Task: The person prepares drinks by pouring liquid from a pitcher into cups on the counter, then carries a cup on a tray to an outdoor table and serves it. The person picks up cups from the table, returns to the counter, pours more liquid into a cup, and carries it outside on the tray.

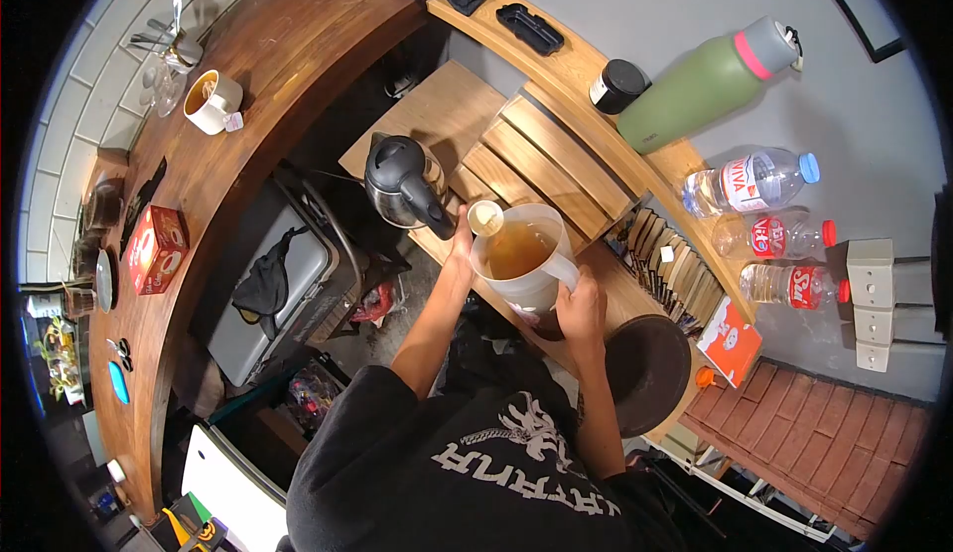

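My right hand (pixel 583 306) grips the handle of a translucent white pitcher (pixel 516 279). Amber-brown liquid (pixel 523 249) shows through its open top. My left hand (pixel 463 241) is closed on a small round white cup (pixel 485 217) with pale, cream-coloured contents, which overlaps the pitcher's left rim in this view. Just left of that hand, a black-lidded electric kettle (pixel 399 177) stands on the wooden stand (pixel 437 105), its handle close to my fingers. My left fingertips are partly hidden behind the small cup.
A mug with a tea bag (pixel 212 103) and a red box (pixel 157 250) sit on the curved wooden counter at left. On the right shelf are a green bottle (pixel 695 85) and several plastic bottles (pixel 745 183). Books (pixel 670 262) and a dark round stool (pixel 647 375) lie below.
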### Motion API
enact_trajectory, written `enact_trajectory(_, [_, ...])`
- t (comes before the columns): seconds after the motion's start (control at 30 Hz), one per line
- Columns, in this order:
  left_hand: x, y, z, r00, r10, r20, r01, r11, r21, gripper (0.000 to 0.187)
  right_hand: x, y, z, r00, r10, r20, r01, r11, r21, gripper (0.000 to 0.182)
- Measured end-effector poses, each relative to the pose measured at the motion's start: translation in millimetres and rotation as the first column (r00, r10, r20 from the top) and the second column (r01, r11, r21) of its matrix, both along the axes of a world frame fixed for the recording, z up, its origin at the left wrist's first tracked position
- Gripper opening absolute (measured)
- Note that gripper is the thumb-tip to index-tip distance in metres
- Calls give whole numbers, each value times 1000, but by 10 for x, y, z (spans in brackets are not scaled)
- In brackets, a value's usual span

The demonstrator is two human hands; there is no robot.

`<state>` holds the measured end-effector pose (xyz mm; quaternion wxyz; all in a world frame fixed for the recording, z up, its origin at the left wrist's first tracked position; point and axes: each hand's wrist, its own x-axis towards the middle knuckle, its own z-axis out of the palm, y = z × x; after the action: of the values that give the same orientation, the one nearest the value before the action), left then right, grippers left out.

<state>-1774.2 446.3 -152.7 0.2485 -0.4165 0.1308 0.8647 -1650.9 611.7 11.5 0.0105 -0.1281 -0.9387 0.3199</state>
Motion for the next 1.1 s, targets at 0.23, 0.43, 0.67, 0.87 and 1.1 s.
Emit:
enact_trajectory(0.23, [11,12,-109,998,19,-55,-22,999,-41,50,-8,-7,5,1000,-11,22,11,1000,10,13])
enact_trajectory(0.43, [-4,-8,-200,999,8,-37,-8,1000,-4,50,-17,3,3,1000,15,13,-16,999,32,14])
enact_trajectory(0.67, [13,18,-22,1000,-4,-22,2,998,-65,51,-31,-27,74,997,-16,71,15,1000,16,14])
enact_trajectory(0.87, [9,1,-160,999,-20,-32,18,998,-58,52,-29,-21,27,1000,1,5,-1,1000,11,13])
enact_trajectory(1.1, [-25,-21,-384,998,-31,-47,32,999,23,54,-30,14,-48,1000,17,-17,-16,999,28,14])
